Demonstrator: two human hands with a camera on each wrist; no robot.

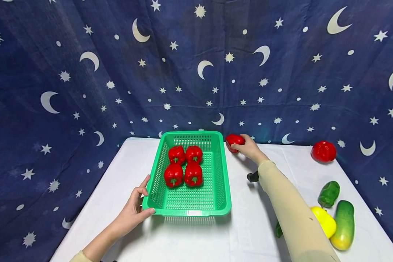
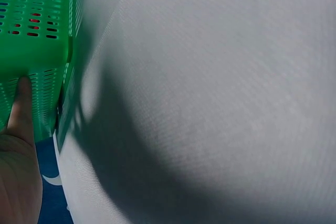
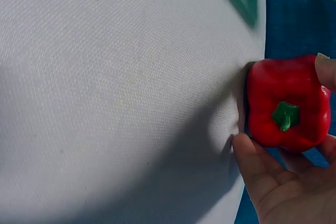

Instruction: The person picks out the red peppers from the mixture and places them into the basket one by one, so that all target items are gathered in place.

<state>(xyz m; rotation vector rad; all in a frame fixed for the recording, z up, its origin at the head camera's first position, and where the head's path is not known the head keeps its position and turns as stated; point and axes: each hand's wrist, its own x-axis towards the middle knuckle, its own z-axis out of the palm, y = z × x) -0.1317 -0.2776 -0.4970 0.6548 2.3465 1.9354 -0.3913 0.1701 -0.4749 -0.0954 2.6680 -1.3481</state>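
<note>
A green plastic basket with slotted walls stands on the white table, and several red bell peppers sit inside it in two rows, stems toward the front. My left hand holds the basket's near left corner, thumb at the front rim and fingers along the left side. Just right of the basket's far end, my right hand grips another red bell pepper between thumb and fingers. Its green stem faces the right wrist camera, and it is close to the table's back edge.
At the right of the table lie another red pepper, a dark green pepper, a yellow vegetable and a green-yellow long one. The right sleeve partly covers a green item. A blue star-patterned cloth hangs behind.
</note>
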